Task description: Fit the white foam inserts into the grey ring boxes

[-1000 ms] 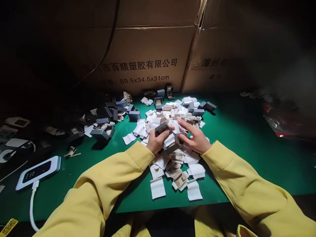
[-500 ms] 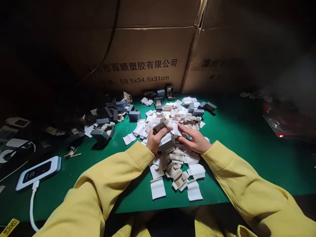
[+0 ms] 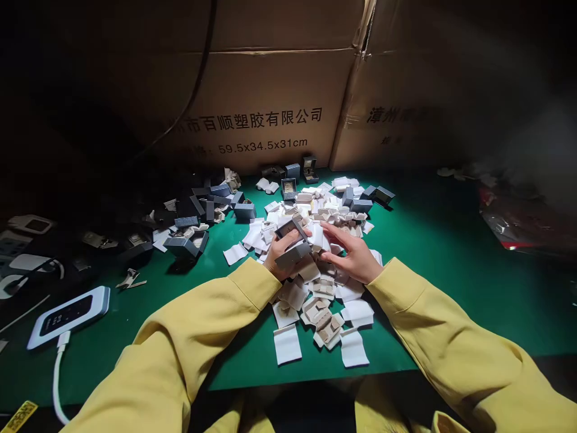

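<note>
My left hand (image 3: 279, 252) grips a small grey hinged box (image 3: 292, 244), held open and tilted just above a heap of white and beige paper inserts (image 3: 315, 294) on the green mat (image 3: 428, 282). My right hand (image 3: 354, 255) lies flat on the heap right beside the box, fingers stretched toward it and touching the white inserts. Both arms wear yellow sleeves. What the box holds inside is hidden by my fingers.
More grey boxes (image 3: 246, 210) and lids lie scattered at the left and back of the mat. Two big cardboard cartons (image 3: 261, 108) wall off the rear. A white device on a cable (image 3: 67, 316) lies at the left. Red-trimmed plastic bags (image 3: 514, 225) sit at the right.
The left hand has turned the grey box and drawn it slightly left and down, so its dark side now faces me. The right hand shifted a little along the heap.
</note>
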`<state>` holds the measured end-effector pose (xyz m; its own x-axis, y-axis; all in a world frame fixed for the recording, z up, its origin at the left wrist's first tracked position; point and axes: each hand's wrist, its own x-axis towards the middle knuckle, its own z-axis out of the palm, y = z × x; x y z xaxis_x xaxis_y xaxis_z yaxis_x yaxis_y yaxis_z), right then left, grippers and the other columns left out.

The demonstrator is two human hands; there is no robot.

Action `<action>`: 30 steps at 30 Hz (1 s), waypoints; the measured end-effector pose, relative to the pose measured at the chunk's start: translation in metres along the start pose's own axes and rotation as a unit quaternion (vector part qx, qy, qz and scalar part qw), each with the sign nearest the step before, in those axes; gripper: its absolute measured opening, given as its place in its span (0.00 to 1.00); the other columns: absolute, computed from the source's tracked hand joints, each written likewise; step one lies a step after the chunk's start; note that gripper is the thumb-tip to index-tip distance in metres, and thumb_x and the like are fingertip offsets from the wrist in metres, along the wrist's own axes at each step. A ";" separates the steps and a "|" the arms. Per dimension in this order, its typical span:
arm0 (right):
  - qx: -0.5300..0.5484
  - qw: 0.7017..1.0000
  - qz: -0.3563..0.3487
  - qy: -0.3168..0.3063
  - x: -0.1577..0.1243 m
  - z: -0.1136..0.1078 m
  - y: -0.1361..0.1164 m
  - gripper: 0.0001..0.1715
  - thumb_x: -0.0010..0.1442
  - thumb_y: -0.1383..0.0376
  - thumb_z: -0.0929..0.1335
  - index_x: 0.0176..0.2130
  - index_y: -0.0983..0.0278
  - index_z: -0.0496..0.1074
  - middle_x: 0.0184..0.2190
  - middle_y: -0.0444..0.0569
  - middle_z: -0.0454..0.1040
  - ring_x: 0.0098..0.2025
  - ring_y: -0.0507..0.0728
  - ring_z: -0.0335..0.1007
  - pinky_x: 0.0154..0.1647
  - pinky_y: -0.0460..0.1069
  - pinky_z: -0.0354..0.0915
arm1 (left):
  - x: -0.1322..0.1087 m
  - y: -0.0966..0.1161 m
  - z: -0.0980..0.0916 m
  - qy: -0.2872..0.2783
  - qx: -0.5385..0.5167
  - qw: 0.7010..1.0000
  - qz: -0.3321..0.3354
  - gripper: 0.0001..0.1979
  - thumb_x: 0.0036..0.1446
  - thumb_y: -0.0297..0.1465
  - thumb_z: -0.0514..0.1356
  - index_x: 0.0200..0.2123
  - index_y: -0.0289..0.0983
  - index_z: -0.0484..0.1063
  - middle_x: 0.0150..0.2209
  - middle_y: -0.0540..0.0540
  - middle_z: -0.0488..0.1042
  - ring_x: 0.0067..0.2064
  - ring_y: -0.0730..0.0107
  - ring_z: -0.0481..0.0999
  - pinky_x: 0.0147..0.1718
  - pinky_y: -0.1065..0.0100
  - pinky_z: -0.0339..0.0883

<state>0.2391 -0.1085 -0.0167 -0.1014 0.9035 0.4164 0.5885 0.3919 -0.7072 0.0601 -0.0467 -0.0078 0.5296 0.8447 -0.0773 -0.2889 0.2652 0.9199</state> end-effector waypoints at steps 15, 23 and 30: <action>-0.086 0.996 -0.030 0.013 0.004 -0.007 -0.011 0.25 0.56 0.58 0.67 0.52 0.60 0.64 0.47 0.53 0.70 0.47 0.60 0.67 0.45 0.54 0.67 | 0.004 0.000 -0.001 0.009 -0.132 0.988 -0.079 0.13 0.49 0.43 0.61 0.29 0.38 0.72 0.23 0.48 0.69 0.25 0.73 0.70 0.24 0.70 0.64; -0.031 0.998 0.054 0.004 0.004 -0.006 -0.013 0.30 0.51 0.55 0.70 0.52 0.61 0.65 0.48 0.52 0.70 0.45 0.60 0.68 0.39 0.52 0.68 | 0.002 0.002 0.001 0.012 -0.162 0.985 -0.059 0.10 0.51 0.37 0.60 0.30 0.35 0.73 0.25 0.48 0.70 0.28 0.74 0.71 0.28 0.72 0.68; 0.075 0.993 0.094 -0.005 0.005 -0.008 -0.011 0.29 0.46 0.54 0.72 0.48 0.61 0.69 0.46 0.50 0.72 0.45 0.61 0.68 0.44 0.53 0.66 | 0.004 -0.006 -0.004 -0.023 -0.185 0.982 -0.008 0.07 0.48 0.31 0.62 0.31 0.35 0.72 0.28 0.47 0.72 0.30 0.73 0.71 0.30 0.71 0.68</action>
<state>0.2390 -0.1095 -0.0025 -0.0098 0.9646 0.2636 0.4725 0.2368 -0.8489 0.0607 -0.0426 -0.0152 0.5693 0.8194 -0.0662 -0.5459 0.4371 0.7148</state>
